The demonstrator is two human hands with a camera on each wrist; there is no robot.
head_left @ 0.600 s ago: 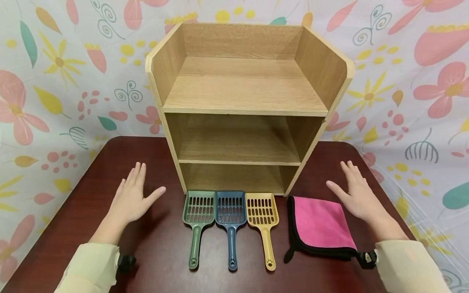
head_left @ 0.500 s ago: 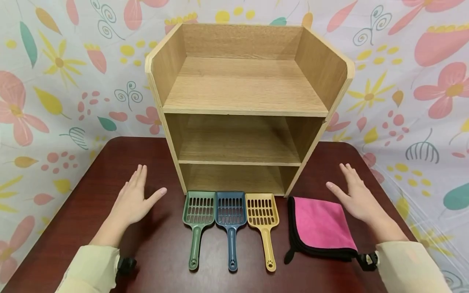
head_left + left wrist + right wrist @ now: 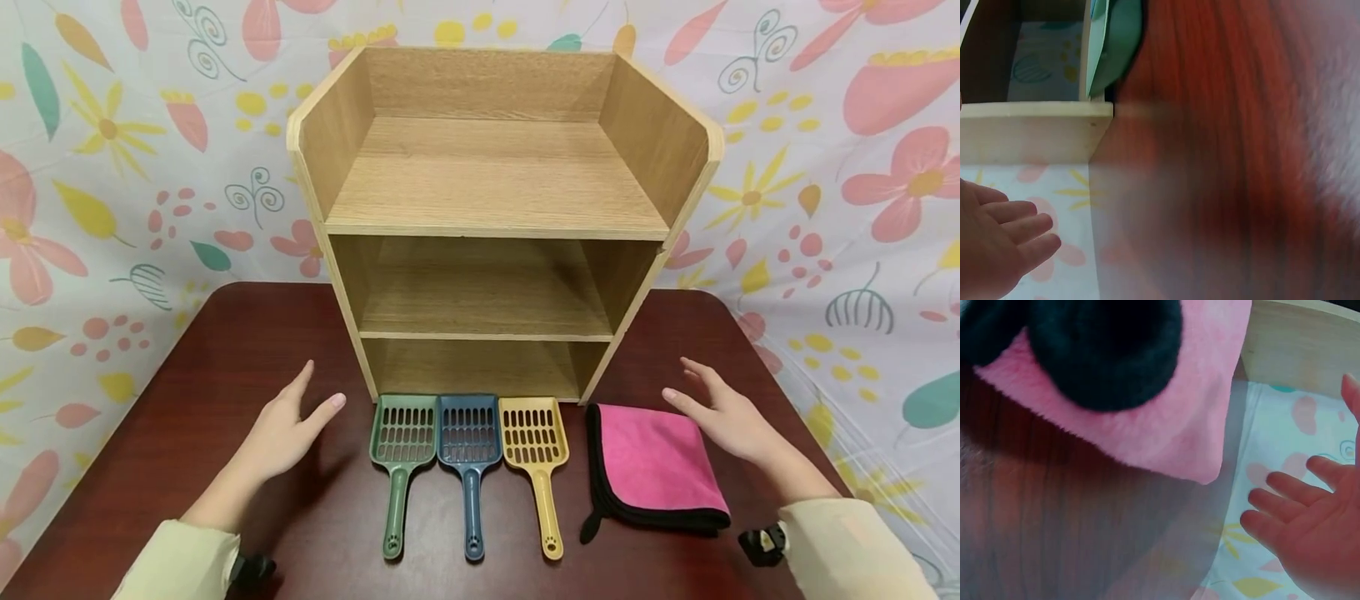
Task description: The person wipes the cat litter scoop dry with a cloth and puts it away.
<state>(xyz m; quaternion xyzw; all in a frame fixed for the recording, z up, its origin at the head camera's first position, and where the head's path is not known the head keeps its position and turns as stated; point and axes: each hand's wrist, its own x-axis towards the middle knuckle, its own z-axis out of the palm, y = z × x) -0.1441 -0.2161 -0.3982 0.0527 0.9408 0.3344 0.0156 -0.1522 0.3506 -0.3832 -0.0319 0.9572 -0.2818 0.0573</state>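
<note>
Three slotted litter scoops lie side by side on the table, handles toward me: a green scoop point(image 3: 396, 508), a blue scoop point(image 3: 472, 508) and a yellow scoop point(image 3: 546, 508). To their right is a folded pink cloth point(image 3: 660, 458) with black edging and a small black loop. My left hand point(image 3: 281, 433) hovers left of the green scoop, fingers relaxed, thumb spread, holding nothing. Over on the right, my right hand point(image 3: 731, 421) is held above the table beside the cloth's far right corner, likewise holding nothing. In the wrist views, fingers of the left hand point(image 3: 997, 244) and right hand point(image 3: 1310, 525) are extended.
A wooden shelf unit point(image 3: 495, 179) with an upper tray and two compartments stands behind the scoops, whose heads sit right at its base. The dark red-brown table point(image 3: 330, 533) has rounded far corners. A flower-print curtain point(image 3: 780, 208) hangs behind and at the sides.
The fingers of both hands have dropped and bent slightly from their straighter, raised pose. The right wrist has moved a little right, away from the cloth. The scoops and cloth lie unmoved.
</note>
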